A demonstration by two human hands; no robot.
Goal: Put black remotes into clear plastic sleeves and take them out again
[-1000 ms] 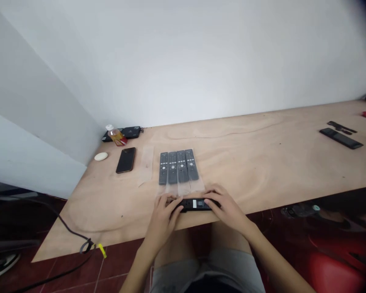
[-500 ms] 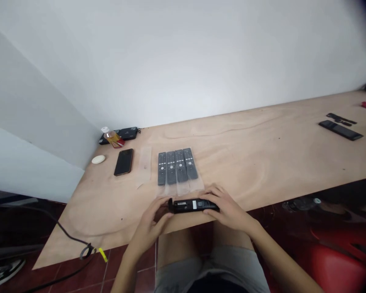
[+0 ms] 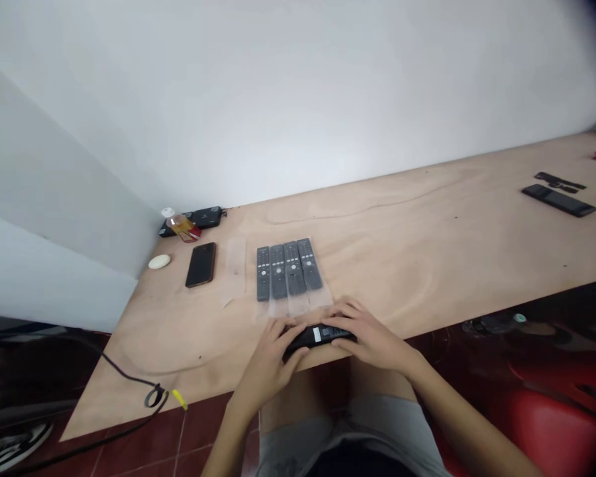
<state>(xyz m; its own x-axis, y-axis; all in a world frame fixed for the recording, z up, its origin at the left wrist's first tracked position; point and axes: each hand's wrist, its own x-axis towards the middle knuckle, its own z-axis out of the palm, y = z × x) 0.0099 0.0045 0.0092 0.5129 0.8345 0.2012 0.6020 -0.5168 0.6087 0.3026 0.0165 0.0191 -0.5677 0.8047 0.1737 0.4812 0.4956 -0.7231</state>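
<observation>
A black remote control (image 3: 318,334) lies crosswise near the table's front edge, its back with a white label facing up. My left hand (image 3: 274,351) is closed around its left end, fingers at the far side and thumb at the near side, covering the battery area. Around the right end my right hand (image 3: 366,336) grips it the same way. Just beyond my hands, several dark grey remote controls (image 3: 289,268) lie side by side, button side up, in clear plastic sleeves.
Left of the sleeved remotes lie an empty plastic sleeve (image 3: 236,268), a phone (image 3: 201,264), a white oval object (image 3: 159,262), a bottle (image 3: 183,226) and black boxes (image 3: 207,217). Another dark phone-like device (image 3: 559,200) rests at far right. A cable (image 3: 124,372) hangs by the left edge.
My left hand has moved right onto the remote's left end. The battery cover, raised at that end before, is now hidden under my fingers, and the battery compartment no longer shows.
</observation>
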